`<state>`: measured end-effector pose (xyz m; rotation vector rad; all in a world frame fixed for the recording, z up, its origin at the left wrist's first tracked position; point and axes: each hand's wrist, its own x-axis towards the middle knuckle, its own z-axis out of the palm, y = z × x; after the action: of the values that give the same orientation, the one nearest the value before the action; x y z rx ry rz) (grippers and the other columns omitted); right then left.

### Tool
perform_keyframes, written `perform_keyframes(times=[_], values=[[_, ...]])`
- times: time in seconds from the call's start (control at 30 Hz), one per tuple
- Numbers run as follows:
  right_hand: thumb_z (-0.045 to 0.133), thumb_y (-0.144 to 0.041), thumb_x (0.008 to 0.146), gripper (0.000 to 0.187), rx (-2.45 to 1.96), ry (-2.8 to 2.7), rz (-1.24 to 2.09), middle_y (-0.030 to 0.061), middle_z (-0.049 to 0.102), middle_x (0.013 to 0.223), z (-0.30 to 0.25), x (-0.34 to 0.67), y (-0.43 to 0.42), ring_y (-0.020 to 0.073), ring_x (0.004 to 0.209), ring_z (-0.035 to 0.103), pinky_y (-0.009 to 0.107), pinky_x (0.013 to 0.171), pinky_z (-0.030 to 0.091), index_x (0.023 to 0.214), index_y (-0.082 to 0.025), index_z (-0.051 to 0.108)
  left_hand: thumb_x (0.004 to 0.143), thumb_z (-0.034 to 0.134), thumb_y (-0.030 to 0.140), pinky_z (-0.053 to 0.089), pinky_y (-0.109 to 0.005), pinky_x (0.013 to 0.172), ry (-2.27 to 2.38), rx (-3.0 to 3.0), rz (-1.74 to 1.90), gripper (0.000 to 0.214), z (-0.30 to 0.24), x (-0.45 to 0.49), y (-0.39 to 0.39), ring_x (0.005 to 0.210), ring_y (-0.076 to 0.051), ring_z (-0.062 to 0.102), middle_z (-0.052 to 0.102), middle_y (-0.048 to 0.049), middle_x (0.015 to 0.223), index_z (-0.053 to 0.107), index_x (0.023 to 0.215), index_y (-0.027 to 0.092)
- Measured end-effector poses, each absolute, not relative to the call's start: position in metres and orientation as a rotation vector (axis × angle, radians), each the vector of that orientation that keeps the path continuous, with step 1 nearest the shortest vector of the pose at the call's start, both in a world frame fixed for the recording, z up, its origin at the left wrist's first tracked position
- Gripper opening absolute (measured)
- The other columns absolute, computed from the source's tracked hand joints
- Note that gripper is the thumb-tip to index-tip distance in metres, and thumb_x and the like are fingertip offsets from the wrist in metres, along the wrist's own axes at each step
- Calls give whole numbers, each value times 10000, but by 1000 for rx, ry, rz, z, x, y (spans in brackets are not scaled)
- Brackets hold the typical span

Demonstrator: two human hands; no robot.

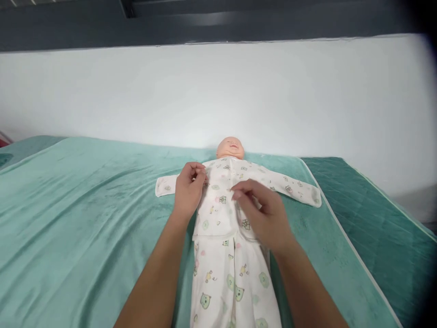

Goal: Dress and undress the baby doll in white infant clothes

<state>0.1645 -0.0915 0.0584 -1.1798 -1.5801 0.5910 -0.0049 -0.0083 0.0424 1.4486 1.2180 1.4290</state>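
Note:
A baby doll (231,148) lies on its back, dressed in a white printed shirt (213,212) with long sleeves and matching trousers (218,291). The shirt's sleeves stretch out to both sides. My left hand (190,187) is over the shirt's left side near the shoulder, its fingers curled in and the thumb against them. Over the middle of the chest, by the front seam, my right hand (262,209) has its thumb and forefinger drawn together. Whether either hand's fingertips grip the cloth is too small to tell.
A light green sheet (85,218) with wrinkles covers the bed under the doll. To the right lies a darker green quilted cover (382,228). A white wall (170,95) rises behind the doll's head, with a dark grey band (239,23) above it.

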Motion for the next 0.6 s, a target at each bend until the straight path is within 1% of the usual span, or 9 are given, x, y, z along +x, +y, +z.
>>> perform_keyframes(times=[0.07,0.13,0.2,0.27,0.37,0.43,0.53,0.6], values=[[483,-236,965,171,-1146,-1909,473,20,657,836,63,154,-97,171,807,577,340,792,412,882,-235,633,843,546,307,442,-223,638,1269,1502,1413,124,38,-5,-6,696,-116,566,595,29,731,577,938,232],[453,-236,982,223,-1112,-2149,382,19,644,773,65,143,-102,173,781,559,356,807,381,838,-221,623,842,534,310,452,-232,660,1320,1541,1418,138,37,-7,-4,720,-124,575,609,24,757,581,948,234],[427,-240,994,276,-1127,-2249,329,13,611,701,65,133,-106,160,715,526,351,781,359,775,-207,592,840,529,303,454,-236,678,1363,1555,1427,136,37,-9,-3,740,-127,577,617,22,778,586,944,237],[421,-246,993,311,-1173,-2275,332,1,565,638,64,126,-109,142,636,480,329,712,339,709,-199,538,840,529,291,455,-238,700,1386,1557,1435,124,37,-10,-2,764,-129,577,621,21,796,590,935,239],[439,-254,980,349,-1231,-2259,403,-18,498,574,61,123,-111,119,560,425,300,605,282,636,-193,453,847,530,283,455,-243,724,1422,1587,1453,110,37,-12,-2,813,-135,581,633,16,838,595,922,236],[455,-242,969,357,-1250,-2218,483,-26,480,556,61,125,-111,109,542,416,291,576,265,617,-189,437,857,523,283,457,-250,727,1487,1629,1458,112,37,-13,-1,826,-139,585,644,8,881,602,914,229],[497,-206,945,306,-1216,-2171,664,-32,539,589,63,127,-110,103,567,462,278,579,298,640,-190,505,878,493,277,478,-291,776,1613,1738,1401,143,32,-15,3,868,-164,597,660,-14,956,611,940,222],[523,-192,931,249,-1164,-2163,810,-37,591,633,65,128,-111,101,594,500,266,585,330,685,-198,568,886,467,246,487,-347,864,1683,1879,1355,184,26,-16,8,964,-203,599,665,-42,1022,613,994,217]])
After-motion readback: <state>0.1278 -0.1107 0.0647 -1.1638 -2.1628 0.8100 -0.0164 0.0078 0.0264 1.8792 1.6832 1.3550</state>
